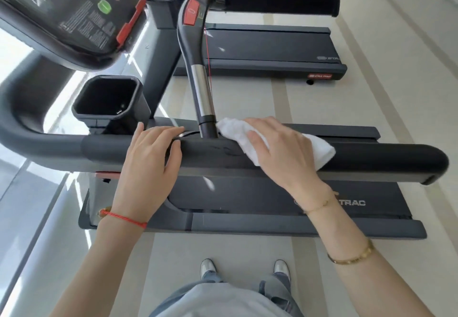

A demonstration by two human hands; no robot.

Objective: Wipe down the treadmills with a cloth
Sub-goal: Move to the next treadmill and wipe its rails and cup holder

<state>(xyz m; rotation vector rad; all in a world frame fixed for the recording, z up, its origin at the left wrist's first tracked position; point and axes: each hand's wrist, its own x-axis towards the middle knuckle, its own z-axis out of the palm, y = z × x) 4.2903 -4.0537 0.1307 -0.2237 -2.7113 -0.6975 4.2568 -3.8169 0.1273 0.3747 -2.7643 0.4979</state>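
Standing beside the near treadmill [272,197], you face its running deck across the padded side handrail [384,158], which crosses the view from left to right. A second treadmill [267,46] lies beyond it on the pale floor [322,98], parallel and well apart. The console [62,11] fills the upper left, carrying a green button [104,6] and a red clip [131,21] at its edge. Below the console sits an open black cup holder [109,96]. A curved inner handle [195,56] with a red button [192,14] and a bright metal section descends to meet the handrail between your hands.

Your left hand [151,165] lies flat on the handrail, fingers extended and draped over its top, holding nothing; a red cord bracelet [124,217] circles that wrist. Your right hand [277,150] presses the white cloth [319,150] onto the handrail with fingers spread and nearly straight. The cloth lies directly under this grip, folded over the top of the rail: one corner projects past the fingertips to touch the base of the inner handle, and the other end extends beyond the palm toward the rail's free end. A thin chain and a gold bangle [352,257] sit on the right forearm. Your shoes [208,267] show at the lower edge.
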